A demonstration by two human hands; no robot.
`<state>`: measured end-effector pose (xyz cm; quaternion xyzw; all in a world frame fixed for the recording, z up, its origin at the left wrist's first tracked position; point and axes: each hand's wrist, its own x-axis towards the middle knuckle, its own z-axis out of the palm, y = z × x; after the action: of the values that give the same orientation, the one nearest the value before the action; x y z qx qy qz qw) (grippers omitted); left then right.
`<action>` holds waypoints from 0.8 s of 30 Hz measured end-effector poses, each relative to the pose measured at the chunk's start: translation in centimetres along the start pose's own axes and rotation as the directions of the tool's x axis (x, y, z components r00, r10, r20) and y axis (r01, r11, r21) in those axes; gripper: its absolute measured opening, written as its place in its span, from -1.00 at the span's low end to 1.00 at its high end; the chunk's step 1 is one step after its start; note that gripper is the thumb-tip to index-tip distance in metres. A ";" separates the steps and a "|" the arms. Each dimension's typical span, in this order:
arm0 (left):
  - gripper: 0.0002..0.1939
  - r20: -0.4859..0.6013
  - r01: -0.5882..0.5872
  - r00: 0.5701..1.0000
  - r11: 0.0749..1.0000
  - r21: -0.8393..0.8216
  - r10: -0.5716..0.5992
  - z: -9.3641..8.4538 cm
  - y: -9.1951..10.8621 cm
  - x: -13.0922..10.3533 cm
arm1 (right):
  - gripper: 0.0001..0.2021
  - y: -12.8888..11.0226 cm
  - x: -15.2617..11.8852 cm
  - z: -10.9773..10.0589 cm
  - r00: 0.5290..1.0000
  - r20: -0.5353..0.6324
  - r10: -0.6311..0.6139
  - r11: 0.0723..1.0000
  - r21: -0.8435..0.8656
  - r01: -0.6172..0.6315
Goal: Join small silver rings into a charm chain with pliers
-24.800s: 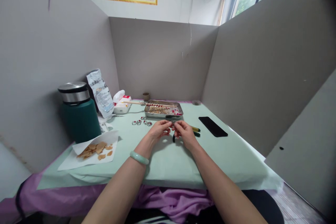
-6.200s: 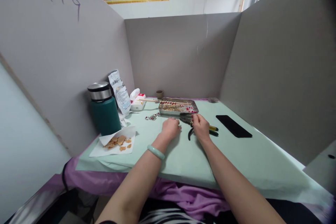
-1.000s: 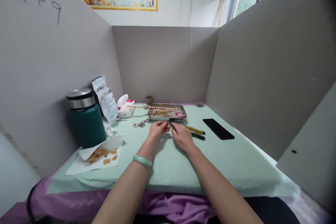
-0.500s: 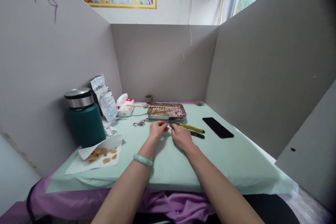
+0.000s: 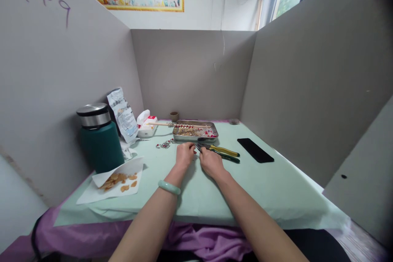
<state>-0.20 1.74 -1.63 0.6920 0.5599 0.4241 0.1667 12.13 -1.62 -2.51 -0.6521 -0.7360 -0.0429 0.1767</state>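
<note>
My left hand [image 5: 184,154], with a pale green bangle [image 5: 169,187] on its wrist, is closed in a pinch; what its fingertips hold is too small to make out. My right hand [image 5: 211,163] is closed on what look like small pliers [image 5: 199,146]. Their grey metal tip points left and meets the left fingertips, while the grip is hidden in the palm. Just behind the right hand lie larger pliers with yellow and dark green handles [image 5: 225,151]. A chain with red beads [image 5: 165,144] rests on the cloth left of my hands.
Behind my hands stands a metal tray [image 5: 196,138] of small gold and red pieces, with a beaded stick [image 5: 159,123] across it. A black phone [image 5: 255,150] lies right. Left are a green flask [image 5: 101,145], a pouch [image 5: 122,114], tissues [image 5: 147,129] and paper with brown chips [image 5: 115,181].
My left hand has turned slightly, knuckles more upward, and its fingertips have closed in at the tool's tip. The right hand has shifted very little. The objects on the table stay put.
</note>
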 end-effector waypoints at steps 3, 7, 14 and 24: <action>-0.79 0.009 -0.061 0.998 0.990 0.131 0.060 -0.2 0.3 -0.2 | -0.74 -0.1 0.0 -0.1 1.000 0.008 -0.001 1.000 0.004 0.001; -0.76 0.016 -0.108 0.994 0.951 0.291 0.108 -0.4 0.9 -0.4 | -0.73 0.0 0.1 0.0 1.000 0.020 -0.002 1.000 0.022 0.002; -0.75 0.030 -0.203 0.978 0.904 0.376 0.207 0.2 0.7 -0.2 | -0.77 0.6 1.2 -0.3 0.994 0.094 0.046 0.955 0.287 -0.071; -0.77 -0.093 -0.211 0.971 0.972 0.107 0.221 0.2 1.0 -0.1 | -0.89 2.4 1.0 -2.9 0.740 0.591 -0.320 -0.014 0.779 -0.627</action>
<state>0.59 1.39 -1.12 0.7331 0.5088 0.4477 0.0563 14.97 -1.20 0.15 -0.3838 -0.4613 0.7320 0.3225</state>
